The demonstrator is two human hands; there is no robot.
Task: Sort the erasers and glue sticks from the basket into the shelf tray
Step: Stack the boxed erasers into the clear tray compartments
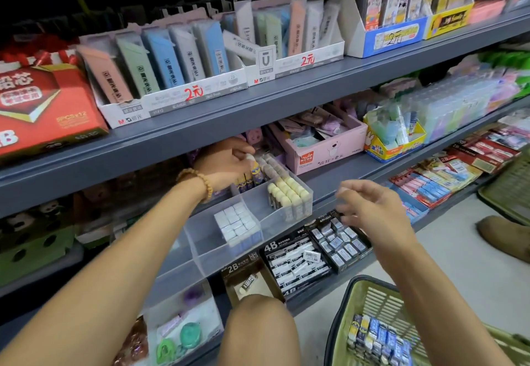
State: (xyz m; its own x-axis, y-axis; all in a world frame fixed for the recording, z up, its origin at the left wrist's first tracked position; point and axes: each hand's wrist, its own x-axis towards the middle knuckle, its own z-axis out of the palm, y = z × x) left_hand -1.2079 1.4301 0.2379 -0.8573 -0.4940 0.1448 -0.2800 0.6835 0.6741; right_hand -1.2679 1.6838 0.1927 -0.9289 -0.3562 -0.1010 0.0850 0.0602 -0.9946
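From the head view we reach our left hand (226, 162) under the upper shelf into the far end of the clear shelf tray (200, 239), where its fingers (243, 154) curl round the white cap of a glue stick (252, 169) standing upright among others in the back compartment. Just in front of that row, cream-capped glue sticks (289, 193) stand packed on end, and one compartment nearer us a block of small white erasers (236, 222) sits tight against the divider. Our right hand (370, 207) hovers in the air in front of the tray, fingers loosely curled and, as far as we can tell, holding nothing, though the blur at the fingertips leaves that unsure. The green basket (370, 299) lies below and to the right of that hand, by our knee, with a bundle of blue-and-yellow glue sticks (375, 340) lying on their sides in its bottom, long axes running roughly away from us. We judge the right hand the nearer one for the next pick: the basket stock lies straight down from it, while the left is well apart, busy at the back of the tray. The sticks lie flat and must be turned upright to join the standing rows.
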